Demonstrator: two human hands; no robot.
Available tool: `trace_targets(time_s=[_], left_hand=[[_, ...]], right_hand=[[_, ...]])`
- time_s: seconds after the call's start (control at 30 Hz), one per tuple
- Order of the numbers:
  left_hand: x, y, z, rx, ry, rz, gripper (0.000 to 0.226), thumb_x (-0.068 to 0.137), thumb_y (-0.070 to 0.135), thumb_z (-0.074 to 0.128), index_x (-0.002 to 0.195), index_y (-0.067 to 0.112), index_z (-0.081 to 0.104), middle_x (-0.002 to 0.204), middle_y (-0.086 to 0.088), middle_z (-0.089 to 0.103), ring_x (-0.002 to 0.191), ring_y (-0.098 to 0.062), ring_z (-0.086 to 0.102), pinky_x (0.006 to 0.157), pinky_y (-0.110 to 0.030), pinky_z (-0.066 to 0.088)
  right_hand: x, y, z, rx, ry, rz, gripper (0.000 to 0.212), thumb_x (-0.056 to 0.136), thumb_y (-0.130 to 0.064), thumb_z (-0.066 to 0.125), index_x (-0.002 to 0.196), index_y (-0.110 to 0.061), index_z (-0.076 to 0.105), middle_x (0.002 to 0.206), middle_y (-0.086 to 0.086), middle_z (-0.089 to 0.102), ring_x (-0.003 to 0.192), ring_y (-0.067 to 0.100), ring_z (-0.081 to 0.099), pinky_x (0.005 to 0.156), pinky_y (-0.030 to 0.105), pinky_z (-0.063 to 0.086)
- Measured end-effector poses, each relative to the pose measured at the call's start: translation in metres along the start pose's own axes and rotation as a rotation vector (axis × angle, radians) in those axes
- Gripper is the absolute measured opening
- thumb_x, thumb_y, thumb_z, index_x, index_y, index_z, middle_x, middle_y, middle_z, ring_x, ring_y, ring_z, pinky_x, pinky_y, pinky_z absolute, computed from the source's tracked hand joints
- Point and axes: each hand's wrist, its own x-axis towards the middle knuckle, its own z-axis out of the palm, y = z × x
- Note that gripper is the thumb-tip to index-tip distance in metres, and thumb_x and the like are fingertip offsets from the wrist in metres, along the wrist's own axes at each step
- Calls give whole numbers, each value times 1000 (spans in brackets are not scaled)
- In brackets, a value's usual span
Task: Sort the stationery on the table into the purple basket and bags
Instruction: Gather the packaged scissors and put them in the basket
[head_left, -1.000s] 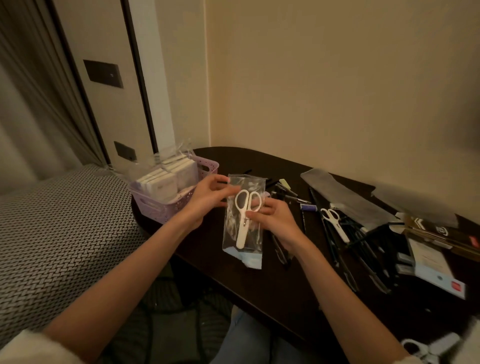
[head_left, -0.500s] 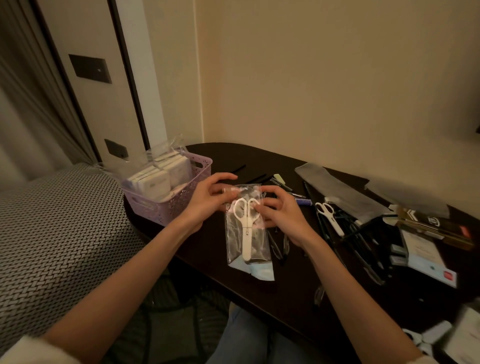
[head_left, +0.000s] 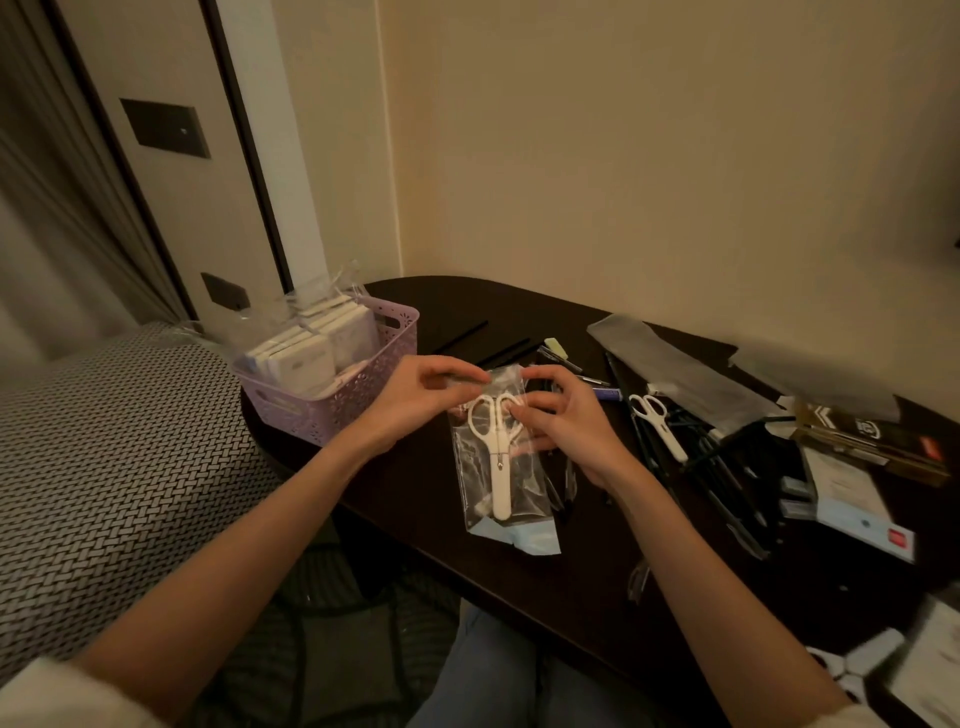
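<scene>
Rightward of the fingers, well apart: a second pair of white plastic scissors (head_left: 655, 426) lying on a heap of dark pens (head_left: 727, 467), a long grey translucent sleeve (head_left: 670, 369) behind it, a dark printed box (head_left: 872, 441) and a white-and-blue card pack (head_left: 852, 499) farther out. Just behind the fingertips: more pens and a small pale green eraser-like block (head_left: 557, 345). All on a dark brown rounded wooden table (head_left: 415, 519). Nothing between the camera and the hands but the two bare forearms.

Left of the fingers, near the left wrist: a purple perforated plastic basket (head_left: 337, 405) at the table's edge, packed with white flat boxes (head_left: 306, 364) standing on edge in clear wrap. Beyond the basket, a black-and-white woven-pattern cushion surface (head_left: 104, 467).

Between the hands: a clear plastic bag with a pale blue bottom strip (head_left: 514, 499), lying flat on the table, holding a pair of white plastic scissors with capped blades (head_left: 497, 452), loops toward the bag's mouth, tip toward the near edge. Left hand (head_left: 415, 400) curled, thumb and forefinger pinching the bag's top left edge. Right hand (head_left: 566, 415) curled too, upper fingers at the top right corner of the bag, thumb pressed on the plastic right beside the scissor loops. Bag mouth stretched between the two pinches; sealed or not, cannot tell. Scissor handles directly under the fingertips, body of the scissors reaching down below both palms.
</scene>
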Motion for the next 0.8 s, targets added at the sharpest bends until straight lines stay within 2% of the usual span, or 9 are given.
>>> trace_targets(time_s=[0.13,0.23,0.4,0.53,0.63,0.7,0.8], left_hand=[[4,2,2,26,66,-2,15,86,6,68,100,9,74,96,-4,74,88,-14,71,78,-23,57],[7,4,6,56,101,4,13,85,3,69,94,9,74,93,-5,74,82,-18,72,77,-28,59],[9,8,10,76,136,6,9,82,5,73,88,11,69,90,-5,72,77,-15,71,71,-25,59],[9,10,12,-12,222,-105,27,79,9,77,97,7,57,90,-12,72,77,-22,71,70,-31,58],[9,9,9,-16,180,-212,32,78,16,79,102,6,61,89,-14,72,78,-23,72,71,-34,58],[8,8,5,-11,132,-216,22,78,16,78,93,4,68,85,-11,73,73,-16,71,67,-28,58],[6,10,-1,9,150,-176,6,78,10,77,80,9,71,76,-3,73,66,-7,69,62,-16,55]], right_hand=[[-1,-4,-2,10,-7,26,34,84,-1,67,114,-11,54,98,17,71,86,32,71,65,46,60],[1,-6,-2,-4,-8,37,24,85,-3,67,108,-6,61,98,18,71,84,30,71,60,39,61],[9,-7,1,-107,50,2,17,90,-24,65,97,-8,67,93,19,72,76,29,71,60,44,61],[13,-9,4,-125,35,-24,12,94,-15,59,96,-5,65,88,19,71,62,20,70,50,31,58],[15,-11,6,-146,32,-29,11,95,-13,58,97,-4,64,83,15,72,57,17,68,47,27,55],[16,-11,5,-160,24,-31,12,95,-12,58,95,-1,64,81,15,71,59,19,69,49,30,57],[19,-11,3,-222,2,-32,17,94,-14,58,95,3,63,85,18,72,69,28,71,62,39,60]])
